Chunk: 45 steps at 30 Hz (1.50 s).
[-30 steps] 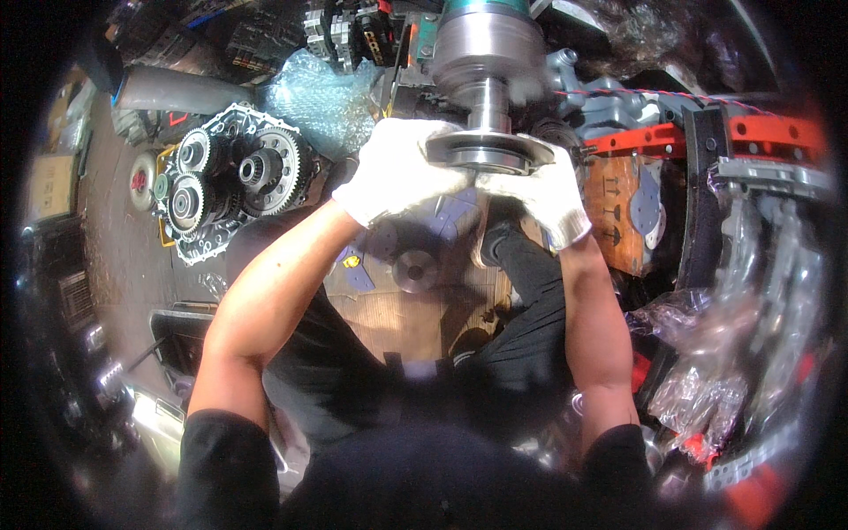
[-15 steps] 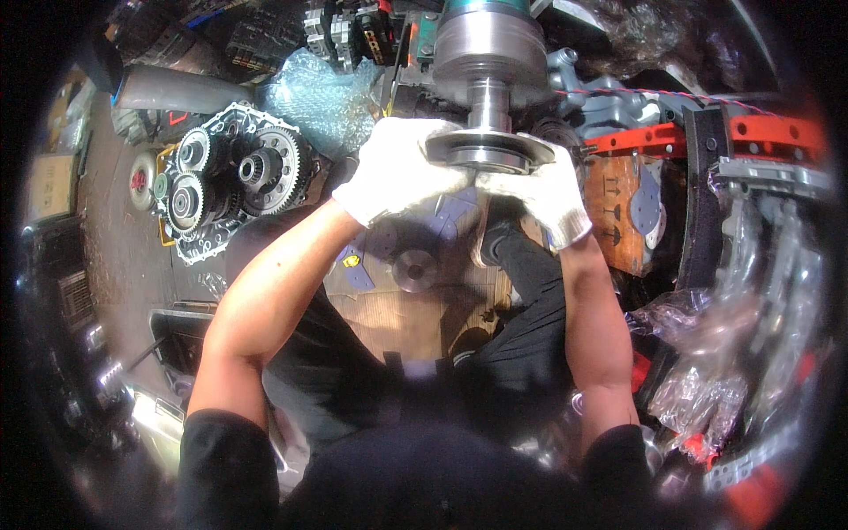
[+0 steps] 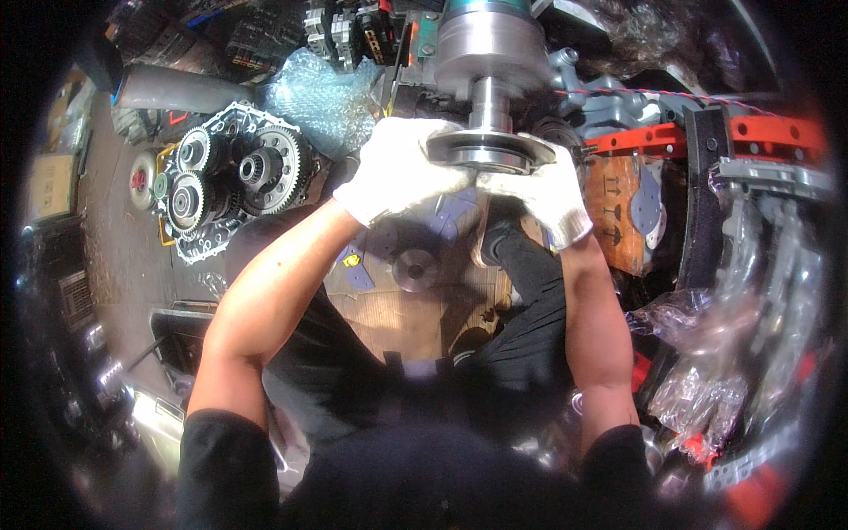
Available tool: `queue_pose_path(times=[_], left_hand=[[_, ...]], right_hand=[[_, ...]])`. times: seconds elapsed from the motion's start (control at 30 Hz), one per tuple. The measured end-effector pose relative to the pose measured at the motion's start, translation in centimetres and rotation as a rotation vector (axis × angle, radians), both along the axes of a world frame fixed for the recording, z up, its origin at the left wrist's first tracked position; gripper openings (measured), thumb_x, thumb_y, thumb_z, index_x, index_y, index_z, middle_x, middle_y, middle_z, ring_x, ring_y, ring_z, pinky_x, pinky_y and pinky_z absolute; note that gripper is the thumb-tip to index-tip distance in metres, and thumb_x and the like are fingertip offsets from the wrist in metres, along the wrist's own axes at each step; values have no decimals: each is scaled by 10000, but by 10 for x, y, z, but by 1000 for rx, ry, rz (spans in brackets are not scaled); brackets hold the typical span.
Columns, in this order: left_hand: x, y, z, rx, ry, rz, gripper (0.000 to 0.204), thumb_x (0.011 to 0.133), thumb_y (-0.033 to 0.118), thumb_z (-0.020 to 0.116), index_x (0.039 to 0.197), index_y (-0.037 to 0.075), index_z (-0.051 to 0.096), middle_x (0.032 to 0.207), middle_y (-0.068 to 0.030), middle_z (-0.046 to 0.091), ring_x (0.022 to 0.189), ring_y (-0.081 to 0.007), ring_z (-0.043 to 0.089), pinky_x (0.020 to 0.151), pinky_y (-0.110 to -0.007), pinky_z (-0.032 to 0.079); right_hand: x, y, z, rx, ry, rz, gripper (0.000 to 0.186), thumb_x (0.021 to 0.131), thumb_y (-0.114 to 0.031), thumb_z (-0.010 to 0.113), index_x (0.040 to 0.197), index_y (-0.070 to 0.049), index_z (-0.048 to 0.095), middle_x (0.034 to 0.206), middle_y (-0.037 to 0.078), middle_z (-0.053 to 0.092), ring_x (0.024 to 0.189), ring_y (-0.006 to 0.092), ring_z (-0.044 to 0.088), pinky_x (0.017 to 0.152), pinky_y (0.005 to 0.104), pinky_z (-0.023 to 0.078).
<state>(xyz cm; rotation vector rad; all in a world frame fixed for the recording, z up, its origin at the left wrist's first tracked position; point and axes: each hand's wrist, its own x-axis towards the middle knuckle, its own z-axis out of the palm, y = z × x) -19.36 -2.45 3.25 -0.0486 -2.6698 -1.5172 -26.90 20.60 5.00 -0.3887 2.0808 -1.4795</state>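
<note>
A wide flanged metal disc [image 3: 490, 157] with a dark ring inside its rim sits at the near end of a bright steel shaft [image 3: 491, 104]. The shaft comes out of a big shiny cylinder [image 3: 492, 55] with a green upper part. My left hand [image 3: 399, 168], in a white knit glove, grips the disc's left edge. Gloved likewise, my right hand [image 3: 541, 187] is closed on the right edge, thumb low on the near side. Fingertips of both hands are partly hidden by the disc. Below lies a clutch disc [image 3: 414, 269] with blue-purple pads.
Cardboard [image 3: 389, 309] lies on the floor between my legs. An open gearbox [image 3: 238, 177] with several gears stands at left, near bubble wrap [image 3: 318, 93]. To the right are a wooden board [image 3: 616, 221], a red beam [image 3: 768, 137] and plastic-wrapped parts [image 3: 715, 380].
</note>
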Motion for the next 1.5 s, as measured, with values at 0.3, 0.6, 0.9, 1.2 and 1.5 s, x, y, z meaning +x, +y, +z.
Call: queue_pose_path(times=[0.3, 0.6, 0.9, 1.2, 1.5], left_hand=[[1, -1, 1, 45, 8, -18, 511, 769, 420, 843, 1167, 102, 801, 972, -131, 800, 859, -286, 788, 810, -390, 615], [1, 0, 3, 8, -6, -15, 498, 777, 428, 844, 1160, 112, 804, 979, -134, 801, 867, -280, 789, 812, -386, 615], [1, -1, 4, 20, 14, -12, 492, 776, 426, 840, 1156, 115, 807, 960, -136, 798, 852, -281, 788, 807, -385, 616], [0, -1, 3, 4, -31, -17, 511, 774, 435, 833, 1168, 111, 805, 975, -137, 799, 861, -287, 788, 810, -392, 618], [-1, -1, 1, -4, 5, -21, 487, 772, 431, 838, 1147, 121, 806, 945, -135, 793, 836, -282, 781, 798, -392, 614]], right_hand=[[-1, 0, -2, 0, -22, -22, 526, 738, -118, 970, 1192, 42, 758, 1088, 134, 797, 972, 183, 744, 873, 321, 613], [-1, 0, -1, -46, -27, 12, 508, 749, -94, 957, 1193, 46, 755, 1080, 134, 795, 971, 183, 743, 876, 322, 614], [0, 0, 0, -19, -22, 2, 527, 748, -106, 964, 1205, 44, 749, 1104, 140, 795, 989, 188, 745, 877, 322, 614], [-1, 1, -5, -52, -59, -38, 553, 729, -115, 979, 1203, 56, 748, 1109, 143, 794, 989, 189, 742, 884, 324, 613], [0, 0, -3, -21, -35, -17, 564, 728, -111, 981, 1210, 59, 744, 1109, 139, 794, 990, 184, 739, 886, 321, 612]])
